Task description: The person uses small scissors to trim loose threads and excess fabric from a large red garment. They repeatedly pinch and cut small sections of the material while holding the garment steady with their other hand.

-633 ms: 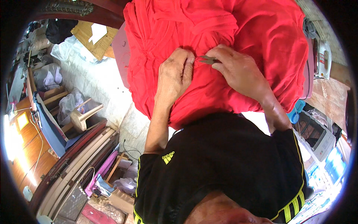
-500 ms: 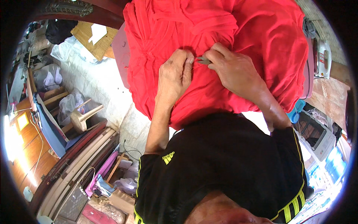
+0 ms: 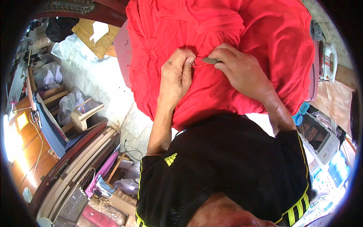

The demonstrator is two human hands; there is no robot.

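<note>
A large red cloth [image 3: 227, 30] lies bunched over a raised surface in front of me. My left hand [image 3: 176, 73] pinches a fold of it between thumb and fingers. My right hand [image 3: 238, 68] holds a small flat grey metal blade [image 3: 210, 60] with its tip against the same fold, right beside my left fingertips. My black shirt with yellow stripes fills the lower part of the view.
A pink-edged board [image 3: 121, 53] lies under the cloth. A white iron [image 3: 327, 60] stands at the right. To the left are a pale tiled floor [image 3: 94, 87], a plastic stool [image 3: 81, 117], bags, wooden boards and cluttered fabric scraps [image 3: 109, 181].
My right hand with the blade has shifted left, closing on my left fingertips at the pinched fold. The left hand has kept its grip.
</note>
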